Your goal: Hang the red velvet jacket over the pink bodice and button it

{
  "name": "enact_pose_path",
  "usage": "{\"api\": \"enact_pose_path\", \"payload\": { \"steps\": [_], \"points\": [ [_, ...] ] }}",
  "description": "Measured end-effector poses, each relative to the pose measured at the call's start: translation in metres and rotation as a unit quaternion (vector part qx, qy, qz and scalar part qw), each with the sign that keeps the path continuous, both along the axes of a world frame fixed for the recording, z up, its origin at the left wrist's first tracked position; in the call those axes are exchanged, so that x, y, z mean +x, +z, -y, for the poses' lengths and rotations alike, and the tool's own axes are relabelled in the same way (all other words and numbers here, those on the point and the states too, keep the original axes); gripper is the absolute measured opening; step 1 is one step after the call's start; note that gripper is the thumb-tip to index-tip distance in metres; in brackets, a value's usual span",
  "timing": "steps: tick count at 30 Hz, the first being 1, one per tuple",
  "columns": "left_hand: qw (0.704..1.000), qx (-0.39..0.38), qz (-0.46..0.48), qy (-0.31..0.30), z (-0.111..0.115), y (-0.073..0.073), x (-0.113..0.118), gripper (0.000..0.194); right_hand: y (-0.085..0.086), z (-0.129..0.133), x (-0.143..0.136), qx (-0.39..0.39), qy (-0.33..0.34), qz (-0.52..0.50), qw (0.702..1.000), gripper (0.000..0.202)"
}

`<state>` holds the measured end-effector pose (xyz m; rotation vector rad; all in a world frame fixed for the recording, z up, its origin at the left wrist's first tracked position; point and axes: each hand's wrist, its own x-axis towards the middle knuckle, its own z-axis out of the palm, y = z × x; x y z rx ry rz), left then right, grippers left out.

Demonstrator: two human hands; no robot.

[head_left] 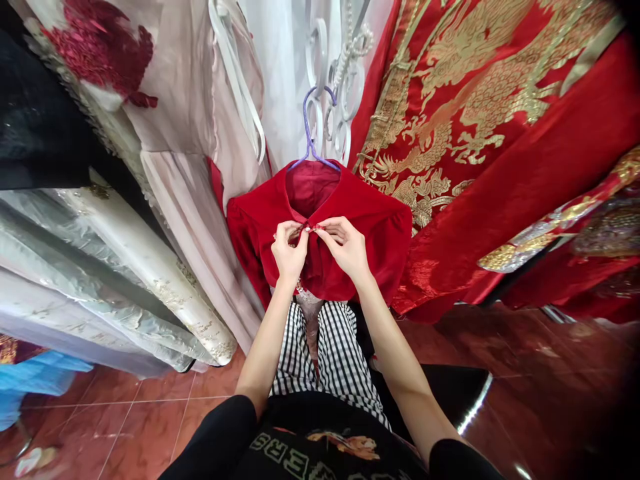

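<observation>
A red velvet jacket (380,230) hangs on a purple hanger (309,130) hooked at a white scrolled metal rack (316,50). Its collar is open at the top, showing the dark pink lining. My left hand (290,250) pinches the left front edge just below the collar. Opposite it, my right hand (346,245) pinches the right edge, thumb and forefinger together. The fingertips of both hands nearly meet at a small pearly fastening (308,229), partly hidden by the fingers.
Pale pink and white gowns (185,200) hang at the left. On the right hangs red clothing with gold dragon embroidery (450,120). White fabric (273,60) is behind the rack. Below are red floor tiles (150,413) and a black flat object (450,393).
</observation>
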<state>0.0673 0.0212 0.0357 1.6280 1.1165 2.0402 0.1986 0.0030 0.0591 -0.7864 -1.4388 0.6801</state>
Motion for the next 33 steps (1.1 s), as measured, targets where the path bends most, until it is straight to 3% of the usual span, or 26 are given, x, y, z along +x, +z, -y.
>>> {"api": "enact_pose_path", "payload": {
  "steps": [18,25,33],
  "points": [
    [0.993,-0.013,-0.048,-0.108,-0.007,0.005,-0.012,0.010,0.002,-0.007,-0.010,0.043,-0.076,0.033,0.996,0.020],
    [0.992,-0.023,-0.080,-0.096,-0.005,0.009,-0.016,0.014,0.003,-0.008,-0.011,0.050,-0.092,0.045,0.993,0.021],
    [0.977,0.030,-0.196,-0.074,-0.009,0.014,-0.028,0.013,0.006,-0.009,-0.010,0.052,-0.093,0.049,0.993,0.020]
  ]
}}
